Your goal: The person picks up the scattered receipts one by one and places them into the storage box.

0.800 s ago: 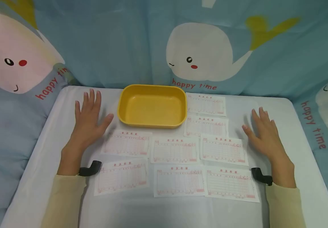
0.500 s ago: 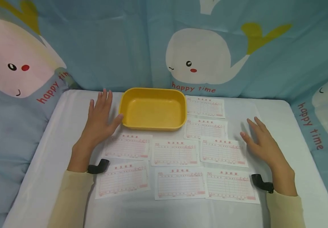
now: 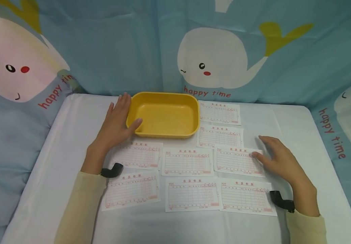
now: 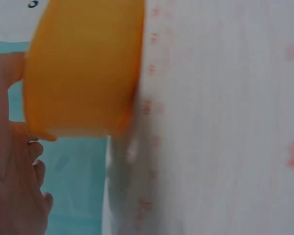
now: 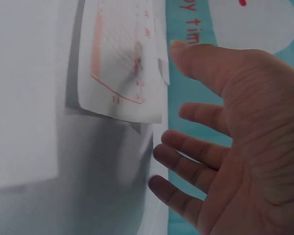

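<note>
The left hand [image 3: 114, 127], fingers extended, straddles the yellow tray [image 3: 166, 134] at 9 o'clock, unclasped; the right hand [image 3: 280, 164], loosely spread and empty, hangs by a receipt slip [image 3: 234, 161].
Even thumb-and-finger pressure should steady the tray best; it lies at 12 o'clock on the white table [image 3: 169, 230], mouth upward, long axis running 9 to 3.

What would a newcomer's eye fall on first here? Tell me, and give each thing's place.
First, the yellow, rounded-rectangular, plastic-looking tray at the far edge of the white-covered table, with the person's left grip at its left end. Next, eight white rectangular paper slips printed in red: two at the tray's right, six in two rows nearer the person. Behind everything, blue fabric printed with pale whales.
</note>
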